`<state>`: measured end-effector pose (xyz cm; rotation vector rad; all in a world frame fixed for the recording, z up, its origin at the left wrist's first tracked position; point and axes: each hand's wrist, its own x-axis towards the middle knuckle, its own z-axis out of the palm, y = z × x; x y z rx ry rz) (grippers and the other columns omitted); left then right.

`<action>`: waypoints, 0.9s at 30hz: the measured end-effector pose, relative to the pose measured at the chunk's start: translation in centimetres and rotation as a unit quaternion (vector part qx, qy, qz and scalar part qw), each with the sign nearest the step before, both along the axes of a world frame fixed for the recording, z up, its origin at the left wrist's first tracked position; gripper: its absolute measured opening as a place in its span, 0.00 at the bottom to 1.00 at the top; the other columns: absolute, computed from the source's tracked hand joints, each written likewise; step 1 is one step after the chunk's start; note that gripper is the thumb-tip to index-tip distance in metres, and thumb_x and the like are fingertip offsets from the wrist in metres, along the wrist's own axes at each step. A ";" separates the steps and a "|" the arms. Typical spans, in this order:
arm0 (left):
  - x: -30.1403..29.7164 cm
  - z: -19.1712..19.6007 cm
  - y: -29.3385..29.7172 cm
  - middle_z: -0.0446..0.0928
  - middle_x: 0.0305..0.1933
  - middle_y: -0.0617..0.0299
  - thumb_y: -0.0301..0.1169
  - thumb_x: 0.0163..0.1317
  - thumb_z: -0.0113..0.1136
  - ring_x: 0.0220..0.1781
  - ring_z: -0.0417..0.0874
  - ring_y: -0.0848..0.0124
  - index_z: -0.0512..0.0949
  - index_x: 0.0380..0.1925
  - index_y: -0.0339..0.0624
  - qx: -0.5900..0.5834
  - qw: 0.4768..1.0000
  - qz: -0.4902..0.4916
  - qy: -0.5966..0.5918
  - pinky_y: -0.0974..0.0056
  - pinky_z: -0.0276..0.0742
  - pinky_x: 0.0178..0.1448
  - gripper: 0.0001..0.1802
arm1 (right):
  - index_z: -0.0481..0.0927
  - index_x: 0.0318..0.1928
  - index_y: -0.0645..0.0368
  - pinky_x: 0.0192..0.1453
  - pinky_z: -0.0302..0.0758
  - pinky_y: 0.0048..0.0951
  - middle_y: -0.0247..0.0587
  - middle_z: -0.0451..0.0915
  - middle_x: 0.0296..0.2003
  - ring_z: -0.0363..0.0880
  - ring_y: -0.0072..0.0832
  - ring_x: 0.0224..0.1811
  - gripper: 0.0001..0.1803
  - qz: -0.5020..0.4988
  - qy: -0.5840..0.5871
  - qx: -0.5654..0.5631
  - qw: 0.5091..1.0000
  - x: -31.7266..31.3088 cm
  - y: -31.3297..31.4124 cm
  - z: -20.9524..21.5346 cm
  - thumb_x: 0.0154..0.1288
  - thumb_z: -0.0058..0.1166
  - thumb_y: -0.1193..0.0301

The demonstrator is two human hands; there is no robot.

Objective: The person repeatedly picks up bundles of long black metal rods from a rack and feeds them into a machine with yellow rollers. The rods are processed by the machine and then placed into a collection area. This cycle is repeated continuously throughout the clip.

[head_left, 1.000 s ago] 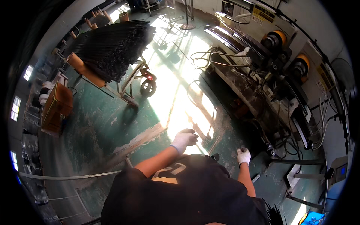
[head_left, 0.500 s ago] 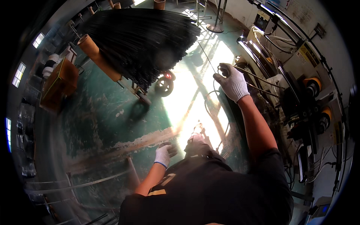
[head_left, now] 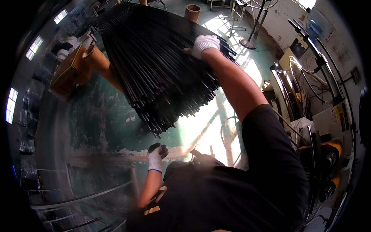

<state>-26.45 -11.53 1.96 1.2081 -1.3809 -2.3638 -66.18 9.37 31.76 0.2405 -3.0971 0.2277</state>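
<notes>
A large bundle of long, thin black rods (head_left: 166,62) fans toward me, its uneven cut ends hanging over the green floor. On the bundle's right side rests my right hand (head_left: 205,44), in a white knit glove, its fingers curled down and closed on the black rods. The fingertips and exactly how many rods they grip are hidden. My left hand (head_left: 156,157), in a white glove with dark finger coating and a blue cuff, hovers low before my body, below the rod ends. Its fingers are loosely bent and apart, with nothing visible in them.
A brown cardboard-like tube (head_left: 101,65) leans along the bundle's left side; another tube (head_left: 192,13) stands behind. An orange-brown box (head_left: 69,73) is at left. Machinery with cables (head_left: 328,150) lines the right wall. Metal rails (head_left: 85,198) cross at lower left.
My right hand has moved left and away from me, from beside the machine onto the black rods. My view has shifted closer to the bundle. My left hand stays low.
</notes>
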 end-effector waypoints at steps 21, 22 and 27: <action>-8.7 -12.5 -3.8 0.88 0.49 0.40 0.52 0.81 0.43 0.44 0.91 0.44 0.80 0.58 0.39 -0.022 0.983 -0.177 0.043 0.39 0.90 0.51 0.28 | 0.88 0.58 0.61 0.65 0.82 0.45 0.52 0.88 0.57 0.87 0.49 0.62 0.36 0.055 -0.055 0.067 0.995 -4.3 -2.2 -0.1 0.74 0.54 0.39; -9.1 -13.3 -4.1 0.88 0.49 0.42 0.53 0.81 0.42 0.44 0.91 0.46 0.81 0.57 0.41 -0.098 0.972 -0.199 0.076 0.40 0.89 0.51 0.29 | 0.88 0.58 0.61 0.65 0.82 0.46 0.52 0.88 0.58 0.87 0.49 0.62 0.36 0.061 -0.064 0.069 0.994 -4.5 -2.3 0.2 0.73 0.54 0.39; -11.5 -12.9 -5.3 0.88 0.48 0.44 0.48 0.79 0.44 0.43 0.91 0.48 0.81 0.55 0.40 0.017 0.983 -0.164 0.080 0.43 0.89 0.50 0.25 | 0.89 0.55 0.63 0.63 0.82 0.45 0.56 0.88 0.57 0.88 0.49 0.60 0.27 0.087 -0.070 0.064 0.992 -3.3 -3.6 0.0 0.74 0.54 0.53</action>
